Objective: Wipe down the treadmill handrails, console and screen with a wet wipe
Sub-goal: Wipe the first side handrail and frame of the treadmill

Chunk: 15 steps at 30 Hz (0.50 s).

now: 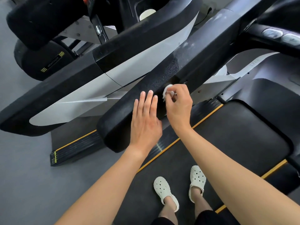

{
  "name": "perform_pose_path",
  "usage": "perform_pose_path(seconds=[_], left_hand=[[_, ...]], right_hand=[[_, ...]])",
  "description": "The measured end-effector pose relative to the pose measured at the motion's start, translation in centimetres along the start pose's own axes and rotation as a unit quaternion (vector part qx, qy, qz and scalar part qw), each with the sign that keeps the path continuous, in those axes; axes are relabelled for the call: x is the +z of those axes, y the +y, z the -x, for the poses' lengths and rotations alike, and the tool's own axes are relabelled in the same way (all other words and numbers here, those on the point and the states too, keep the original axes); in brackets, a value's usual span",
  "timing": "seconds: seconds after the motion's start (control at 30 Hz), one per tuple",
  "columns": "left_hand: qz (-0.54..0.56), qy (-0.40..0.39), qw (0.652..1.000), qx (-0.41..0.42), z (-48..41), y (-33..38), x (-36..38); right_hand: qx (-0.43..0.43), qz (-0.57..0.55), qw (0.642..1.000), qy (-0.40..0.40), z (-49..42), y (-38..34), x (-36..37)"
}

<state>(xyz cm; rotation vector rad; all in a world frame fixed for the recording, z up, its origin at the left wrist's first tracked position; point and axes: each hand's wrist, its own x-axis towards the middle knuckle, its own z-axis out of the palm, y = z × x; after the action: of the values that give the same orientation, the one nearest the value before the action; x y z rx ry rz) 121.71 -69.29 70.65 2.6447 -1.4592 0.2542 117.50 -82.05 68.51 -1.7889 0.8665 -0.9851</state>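
Observation:
A thick black foam-covered handrail [123,119] of the treadmill runs from the lower middle up to the right. My left hand [145,120] lies flat on its top with fingers straight. Just to the right, my right hand [178,105] pinches a small crumpled white wet wipe [167,90] against the inner side of the same handrail. Farther up, the rail surface looks dusty and grey [203,39]. A console handle with metal sensor pads [279,35] shows at the upper right. The screen is out of view.
I stand on the black treadmill belt [235,135] in white clogs [164,191], yellow-edged side rails beside it. A second treadmill's black and white handrail [97,78] runs parallel on the left, with a paper cup [146,13] in its tray. Grey floor lies at left.

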Motion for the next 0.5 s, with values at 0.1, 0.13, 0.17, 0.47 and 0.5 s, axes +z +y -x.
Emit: perform_pose_path(seconds=[0.1,0.13,0.17,0.47,0.5], left_hand=[[-0.022,0.004,1.0,0.014,0.1,-0.3,0.6],[-0.029,0.004,0.999,0.017,0.1,-0.3,0.8],[-0.037,0.002,0.999,0.019,0.1,-0.3,1.0],[-0.06,0.021,0.998,0.028,0.1,-0.5,2.0],[-0.064,0.019,0.997,0.032,0.2,-0.6,2.0]], right_hand=[[0.01,0.032,0.999,-0.009,0.9,2.2,0.7],[0.037,0.04,0.998,-0.021,1.2,3.1,0.8],[0.078,0.044,0.995,-0.04,1.5,3.9,0.9],[0.038,-0.046,0.997,0.042,1.8,1.9,1.5],[0.039,-0.037,0.997,0.049,2.0,2.0,1.8]])
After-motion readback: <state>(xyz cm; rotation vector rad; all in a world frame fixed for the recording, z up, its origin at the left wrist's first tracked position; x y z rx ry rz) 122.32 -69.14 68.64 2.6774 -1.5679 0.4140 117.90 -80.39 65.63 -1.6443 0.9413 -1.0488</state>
